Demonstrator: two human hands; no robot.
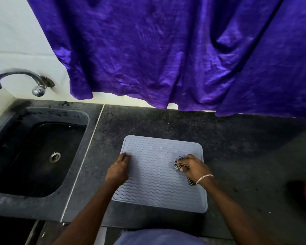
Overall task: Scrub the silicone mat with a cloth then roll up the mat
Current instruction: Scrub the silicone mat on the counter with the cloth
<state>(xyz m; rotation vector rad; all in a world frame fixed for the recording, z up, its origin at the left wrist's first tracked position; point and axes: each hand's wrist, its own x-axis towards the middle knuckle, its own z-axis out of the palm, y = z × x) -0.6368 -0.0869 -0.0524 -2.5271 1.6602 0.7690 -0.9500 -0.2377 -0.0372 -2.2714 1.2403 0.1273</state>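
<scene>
By my read I'm mid-scrub: the mat [157, 174] lies flat on the surface [237, 156], my right hand [194, 167] bunched around the cloth [179, 164] near its right edge, my left hand [118, 169] curled on its left edge. Rolling isn't started.

Dim and soft overall, with sheen on the purple curtain [166, 50] and glints on the tap [16, 75]. Dark in the sink [25, 147], shadowed across the desk [245, 147] at right. Bent at the edges, slightly blurred throughout.
</scene>
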